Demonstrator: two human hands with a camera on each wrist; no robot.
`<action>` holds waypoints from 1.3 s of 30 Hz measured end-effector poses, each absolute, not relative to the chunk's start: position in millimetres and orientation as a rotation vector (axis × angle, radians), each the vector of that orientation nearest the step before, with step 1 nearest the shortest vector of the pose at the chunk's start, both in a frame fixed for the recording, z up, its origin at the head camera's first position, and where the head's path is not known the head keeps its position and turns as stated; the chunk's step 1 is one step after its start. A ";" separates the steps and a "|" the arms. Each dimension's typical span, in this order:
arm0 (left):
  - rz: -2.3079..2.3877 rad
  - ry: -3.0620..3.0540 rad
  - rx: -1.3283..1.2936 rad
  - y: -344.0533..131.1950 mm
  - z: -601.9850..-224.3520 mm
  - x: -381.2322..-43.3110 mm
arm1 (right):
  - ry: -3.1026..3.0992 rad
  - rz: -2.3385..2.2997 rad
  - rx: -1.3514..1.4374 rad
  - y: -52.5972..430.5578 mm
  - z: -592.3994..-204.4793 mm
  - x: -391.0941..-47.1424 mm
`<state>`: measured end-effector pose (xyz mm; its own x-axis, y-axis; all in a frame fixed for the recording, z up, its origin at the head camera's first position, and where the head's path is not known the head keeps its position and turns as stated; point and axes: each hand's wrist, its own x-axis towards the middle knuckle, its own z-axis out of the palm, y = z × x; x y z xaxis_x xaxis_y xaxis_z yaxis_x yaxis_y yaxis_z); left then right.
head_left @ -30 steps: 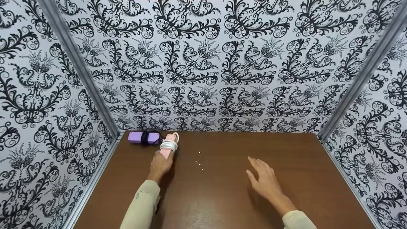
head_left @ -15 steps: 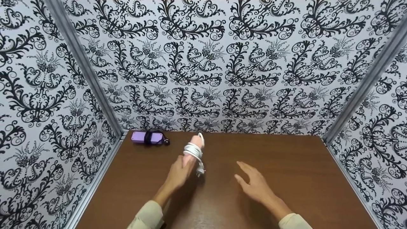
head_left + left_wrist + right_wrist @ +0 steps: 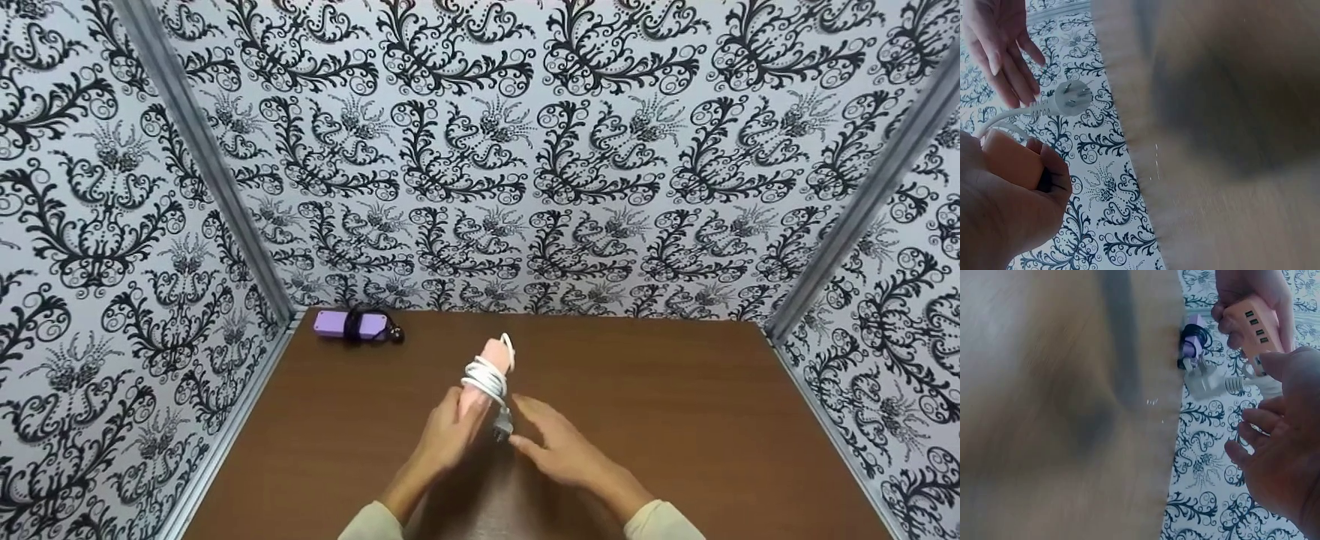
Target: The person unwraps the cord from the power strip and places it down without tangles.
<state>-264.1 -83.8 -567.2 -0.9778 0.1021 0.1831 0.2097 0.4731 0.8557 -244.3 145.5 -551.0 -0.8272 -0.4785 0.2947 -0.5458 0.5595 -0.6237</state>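
Note:
My left hand (image 3: 444,436) grips the near end of a pink power strip (image 3: 496,350), raised over the table and tilted up and away. White cord (image 3: 485,377) is wound round its middle, and the pronged plug (image 3: 502,427) dangles on the right side. In the right wrist view the strip (image 3: 1269,323) shows a row of several USB ports. Beside the plug, my right hand (image 3: 561,448) is held with fingers extended and thumb apart, holding nothing. The left wrist view shows the plug (image 3: 1074,98) close to the right hand's fingertips (image 3: 1030,101).
A purple power strip (image 3: 330,323) bound with black cord lies at the far left of the brown table (image 3: 675,390). Black-and-white patterned walls (image 3: 480,150) with grey metal corner posts (image 3: 202,157) stand at the back and both sides.
My left hand has carried the pink power strip from beside the purple one rightward and nearer to me. My right hand has moved left toward the plug.

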 end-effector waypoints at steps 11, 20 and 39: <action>-1.571 -2.596 -0.332 -75.6 -568.5 -257.2 | -2.638 1.352 0.820 136.4 -565.1 -246.3; -1.530 -2.598 -0.294 -72.9 -568.7 -254.0 | -2.467 1.062 0.781 139.5 -565.5 -237.0; -1.320 -2.690 -0.285 -65.5 -572.7 -254.2 | -2.193 0.833 0.659 137.0 -537.6 -252.1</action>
